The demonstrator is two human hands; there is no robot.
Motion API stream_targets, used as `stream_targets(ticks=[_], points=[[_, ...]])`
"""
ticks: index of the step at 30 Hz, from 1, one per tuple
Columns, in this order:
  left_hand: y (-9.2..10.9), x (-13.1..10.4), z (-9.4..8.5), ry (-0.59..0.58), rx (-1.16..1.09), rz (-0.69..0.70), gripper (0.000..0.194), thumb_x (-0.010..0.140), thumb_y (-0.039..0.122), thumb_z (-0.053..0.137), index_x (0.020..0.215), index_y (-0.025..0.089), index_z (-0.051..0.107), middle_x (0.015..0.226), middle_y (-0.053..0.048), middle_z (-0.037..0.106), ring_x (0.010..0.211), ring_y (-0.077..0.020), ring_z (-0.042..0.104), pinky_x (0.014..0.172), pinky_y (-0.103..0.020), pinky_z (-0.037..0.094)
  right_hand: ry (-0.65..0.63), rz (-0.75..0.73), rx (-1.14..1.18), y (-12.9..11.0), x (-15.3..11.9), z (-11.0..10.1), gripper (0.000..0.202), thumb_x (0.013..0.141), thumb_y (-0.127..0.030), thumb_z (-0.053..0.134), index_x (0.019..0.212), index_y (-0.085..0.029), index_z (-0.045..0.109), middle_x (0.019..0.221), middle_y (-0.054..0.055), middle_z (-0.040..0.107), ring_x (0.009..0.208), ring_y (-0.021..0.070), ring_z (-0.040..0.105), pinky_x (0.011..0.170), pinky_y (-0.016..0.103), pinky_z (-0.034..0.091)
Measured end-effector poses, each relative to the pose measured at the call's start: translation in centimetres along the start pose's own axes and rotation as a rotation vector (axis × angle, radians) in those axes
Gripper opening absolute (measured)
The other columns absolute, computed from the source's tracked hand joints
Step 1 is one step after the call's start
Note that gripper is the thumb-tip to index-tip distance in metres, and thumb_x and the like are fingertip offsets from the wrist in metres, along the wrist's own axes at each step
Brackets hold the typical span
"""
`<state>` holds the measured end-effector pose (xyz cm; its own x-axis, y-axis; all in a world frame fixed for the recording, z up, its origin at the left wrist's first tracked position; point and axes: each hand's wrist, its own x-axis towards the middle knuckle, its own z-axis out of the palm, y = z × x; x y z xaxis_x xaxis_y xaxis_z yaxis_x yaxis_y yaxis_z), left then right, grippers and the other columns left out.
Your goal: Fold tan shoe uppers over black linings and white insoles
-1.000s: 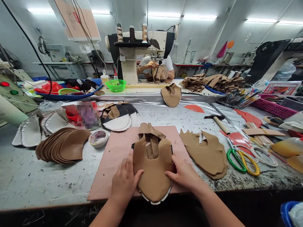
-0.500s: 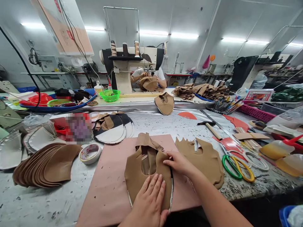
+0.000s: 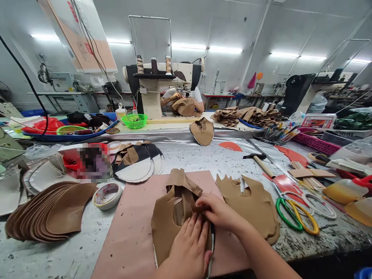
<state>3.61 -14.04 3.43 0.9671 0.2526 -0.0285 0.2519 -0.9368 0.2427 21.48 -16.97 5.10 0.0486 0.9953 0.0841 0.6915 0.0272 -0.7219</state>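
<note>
A brown leather-like piece [image 3: 163,219] with a U-shaped opening and a strap-like flap at its far end lies on the pink board [image 3: 124,228]. White backing shows along its lower edges. My left hand [image 3: 188,246] rests flat on its near part, fingers extended. At the right side of the opening, my right hand [image 3: 217,211] pinches the piece's edge and folds it up; its fingertips are partly hidden. Just right of the board are flat brown cut pieces [image 3: 247,207], lying on top of one another.
A tape roll [image 3: 107,196] and a fanned stack of brown pieces [image 3: 49,211] lie left. On the right are scissors [image 3: 298,215], a hammer [image 3: 263,164] and a pink basket [image 3: 316,141]. Across the bench, a person [image 3: 196,95] works at a sewing machine [image 3: 152,91].
My right hand has moved slightly left, lifting and folding the piece's right edge inward. My left hand has shifted a little to the right, still flat on it. The view has tilted slightly.
</note>
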Motion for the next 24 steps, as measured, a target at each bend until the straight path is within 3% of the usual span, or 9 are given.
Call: stream_targets(ticks=[2, 8, 12, 15, 17, 20, 22, 24], points=[[-0.2, -0.4, 0.0, -0.055, -0.017, 0.054, 0.06, 0.092, 0.045, 0.032, 0.14, 0.009, 0.027, 0.145, -0.02, 0.022, 0.134, -0.0328, 0.017, 0.108, -0.048, 0.027, -0.033, -0.051, 0.004, -0.5, 0.0, -0.4, 0.031, 0.064, -0.001, 0.048, 0.085, -0.019, 0.062, 0.096, 0.004, 0.063, 0.093, 0.0194, 0.055, 0.082, 0.03, 0.042], [-0.3, 0.5, -2.1, -0.206, -0.067, 0.125, 0.062, 0.09, 0.042, 0.038, 0.136, 0.001, 0.032, 0.144, -0.027, 0.015, 0.134, -0.0348, 0.008, 0.11, -0.049, 0.019, -0.077, 0.18, 0.008, 0.3, 2.5, -1.3, 0.008, 0.071, -0.015, 0.056, 0.071, -0.019, 0.064, 0.071, 0.0, 0.065, 0.071, 0.0171, 0.057, 0.063, 0.027, 0.041], [-0.8, 1.4, -3.6, -0.211, -0.093, 0.13, 0.057, 0.079, 0.039, 0.056, 0.125, 0.006, 0.047, 0.147, -0.024, 0.009, 0.135, -0.0339, 0.003, 0.111, -0.047, 0.016, -0.06, 0.202, 0.048, 2.0, 3.9, -0.8, 0.012, 0.064, -0.008, 0.058, 0.066, -0.018, 0.064, 0.065, -0.002, 0.065, 0.065, 0.0144, 0.057, 0.057, 0.023, 0.041], [-1.3, 2.0, -3.6, -0.188, -0.103, 0.155, 0.049, 0.071, 0.037, 0.065, 0.11, 0.01, 0.056, 0.149, -0.022, 0.009, 0.136, -0.0333, 0.005, 0.111, -0.046, 0.018, -0.052, 0.188, 0.071, 2.6, 4.0, -0.6, 0.02, 0.063, -0.002, 0.055, 0.069, -0.018, 0.066, 0.069, -0.002, 0.068, 0.068, 0.0133, 0.06, 0.06, 0.02, 0.043], [-1.5, 2.4, -3.2, -0.162, -0.094, 0.175, 0.044, 0.069, 0.039, 0.066, 0.104, 0.012, 0.057, 0.148, -0.021, 0.017, 0.136, -0.0344, 0.012, 0.11, -0.046, 0.022, -0.05, 0.171, 0.064, 2.4, 3.7, -0.5, 0.025, 0.062, 0.0, 0.053, 0.072, -0.017, 0.068, 0.072, -0.001, 0.069, 0.07, 0.0135, 0.062, 0.061, 0.02, 0.045], [-1.4, 3.4, -2.3, -0.041, -0.033, 0.142, 0.034, 0.079, 0.037, 0.058, 0.103, 0.012, 0.058, 0.136, -0.019, 0.044, 0.128, -0.0327, 0.036, 0.106, -0.046, 0.031, -0.054, 0.133, 0.022, 1.4, 3.2, -0.4, 0.038, 0.059, 0.003, 0.049, 0.082, -0.019, 0.07, 0.08, 0.001, 0.071, 0.075, 0.0158, 0.062, 0.067, 0.023, 0.046], [-1.3, 3.9, -1.7, 0.044, 0.028, 0.132, 0.032, 0.084, 0.031, 0.051, 0.108, 0.011, 0.057, 0.12, -0.017, 0.058, 0.117, -0.0301, 0.049, 0.103, -0.045, 0.036, -0.062, 0.019, -0.047, 0.4, 3.2, -0.4, 0.048, 0.06, 0.004, 0.047, 0.094, -0.02, 0.07, 0.093, 0.003, 0.071, 0.087, 0.0187, 0.061, 0.078, 0.028, 0.045], [-1.2, 4.1, -1.2, 0.082, 0.082, 0.161, 0.035, 0.086, 0.029, 0.048, 0.115, 0.01, 0.055, 0.114, -0.016, 0.062, 0.111, -0.03, 0.052, 0.101, -0.044, 0.039, -0.076, -0.118, -0.141, -0.2, 3.5, -0.6, 0.05, 0.066, 0.002, 0.045, 0.104, -0.021, 0.068, 0.103, 0.004, 0.07, 0.096, 0.0208, 0.058, 0.087, 0.033, 0.042]])
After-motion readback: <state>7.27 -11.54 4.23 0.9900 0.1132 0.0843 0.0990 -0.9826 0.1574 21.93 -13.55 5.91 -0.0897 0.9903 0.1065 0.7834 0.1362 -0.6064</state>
